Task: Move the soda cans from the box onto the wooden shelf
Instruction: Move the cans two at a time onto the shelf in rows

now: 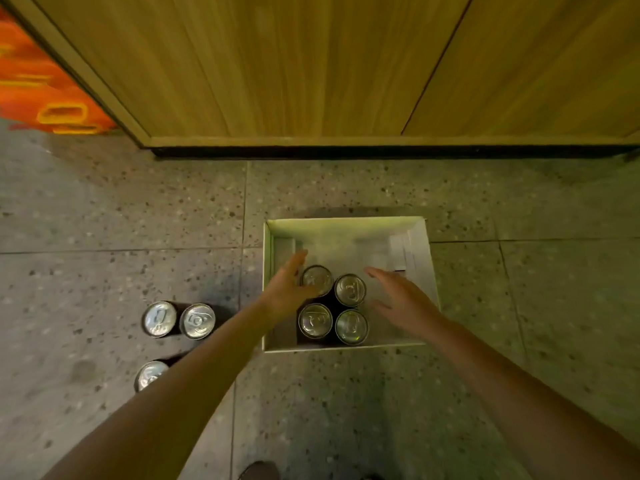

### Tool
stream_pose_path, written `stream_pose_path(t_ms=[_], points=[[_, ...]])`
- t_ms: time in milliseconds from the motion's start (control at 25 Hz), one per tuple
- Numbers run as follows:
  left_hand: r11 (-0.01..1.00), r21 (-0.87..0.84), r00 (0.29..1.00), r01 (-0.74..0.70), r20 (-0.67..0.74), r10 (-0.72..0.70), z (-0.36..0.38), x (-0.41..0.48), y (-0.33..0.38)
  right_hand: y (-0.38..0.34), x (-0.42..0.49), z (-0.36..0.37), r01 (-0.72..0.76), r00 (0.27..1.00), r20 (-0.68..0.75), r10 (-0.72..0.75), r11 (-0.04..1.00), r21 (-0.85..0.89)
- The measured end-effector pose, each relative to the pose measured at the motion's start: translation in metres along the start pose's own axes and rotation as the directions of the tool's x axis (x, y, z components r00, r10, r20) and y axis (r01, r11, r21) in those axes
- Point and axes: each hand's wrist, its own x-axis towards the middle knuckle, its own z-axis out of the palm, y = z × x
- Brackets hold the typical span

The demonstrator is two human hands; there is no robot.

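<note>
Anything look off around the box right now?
Three cans stand on the floor left of the box, not on any shelf. All upright; no spill visible.

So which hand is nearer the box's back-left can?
Left. The left hand is at the back-left can, on its left; the right hand hovers beyond the neighbouring can.

Speckled grey tile floor (104,209), orange patterned panel (31,81), dark shoe tip (258,471)

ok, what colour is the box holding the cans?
The box is plain white, with no print visible. The head view shows it best.
</note>
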Motion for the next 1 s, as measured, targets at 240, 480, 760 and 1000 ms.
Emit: stream_pose_path(t_ms=[240, 480, 760, 1000], points=[[0.991, -0.133, 1.0, -0.01, -0.001, 0.01, 0.014, 0.033, -0.02, 0.018, 0.033, 0.029, 0.054, 0.998, 0.004, -0.06, 0.917, 0.395], [0.992, -0.102, 0.994, -0.076, 0.064, 0.083, 0.008, 0.033, -0.029, 0.011, 0.05, 0.039, 0.035, 0.999, -0.054, -0.005, 0.82, 0.571], [0.986, -0.074, 0.986, -0.146, -0.091, 0.139, 0.013, 0.039, -0.024, 0.008, 0.054, 0.035, 0.036, 0.984, -0.164, 0.077, 0.802, 0.596], [0.959, -0.163, 0.971, -0.232, -0.092, 0.219, -0.024, -0.026, 0.077, -0.048, 0.009, -0.055, 0.1, 0.953, -0.284, 0.105, 0.776, 0.623]])
